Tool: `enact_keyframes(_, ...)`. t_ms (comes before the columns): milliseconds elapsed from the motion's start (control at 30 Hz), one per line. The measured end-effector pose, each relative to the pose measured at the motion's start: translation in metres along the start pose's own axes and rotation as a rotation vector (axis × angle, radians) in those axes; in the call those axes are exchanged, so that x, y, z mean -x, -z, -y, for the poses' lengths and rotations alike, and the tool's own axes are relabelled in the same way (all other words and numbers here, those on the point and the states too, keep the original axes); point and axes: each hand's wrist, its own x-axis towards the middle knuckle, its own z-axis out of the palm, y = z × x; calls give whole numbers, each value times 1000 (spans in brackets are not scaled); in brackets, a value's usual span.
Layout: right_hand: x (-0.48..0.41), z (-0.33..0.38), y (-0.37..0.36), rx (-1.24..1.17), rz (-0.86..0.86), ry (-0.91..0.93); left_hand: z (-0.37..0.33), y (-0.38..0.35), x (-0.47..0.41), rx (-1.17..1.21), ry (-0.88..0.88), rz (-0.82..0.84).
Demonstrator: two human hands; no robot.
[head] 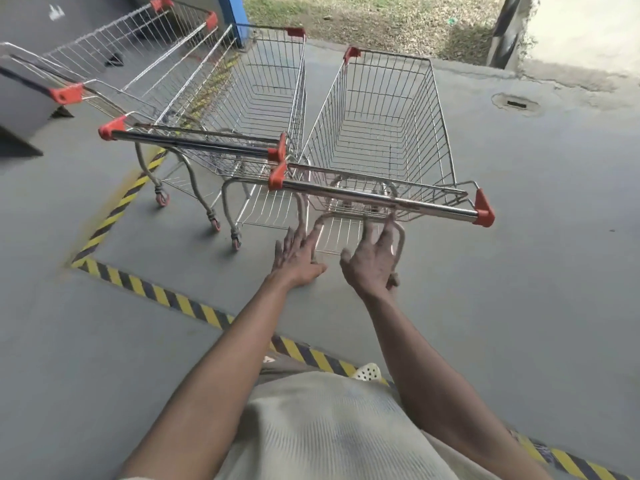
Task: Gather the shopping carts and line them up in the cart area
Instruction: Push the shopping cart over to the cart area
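Both the left hand [297, 256] and right hand [370, 261] hang open, gripping nothing, short of the nearest cart's handle [381, 199]; unheld, it may drift out of line with the neighbouring cart [242, 109].

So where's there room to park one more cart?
Bare floor lies open right of the nearest cart, out toward the drain. Floor is also bare inside the striped line, behind the cart wheels. Left is crowded: the middle cart stands close beside the nearest one, with more carts behind it. Both hands, left and right, hover open below the handle.
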Motion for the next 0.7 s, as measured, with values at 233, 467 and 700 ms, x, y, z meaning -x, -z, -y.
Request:
enact_keyframes(233, 34, 42, -82, 30, 451, 301, 120, -59, 76, 179, 257, 72)
enact_keyframes(467, 69, 156, -166, 155, 685, 394, 244, -43, 158, 576, 546, -73)
enact_keyframes(700, 141, 294, -262, 274, 957, 578, 370, -22, 260, 956, 857, -326)
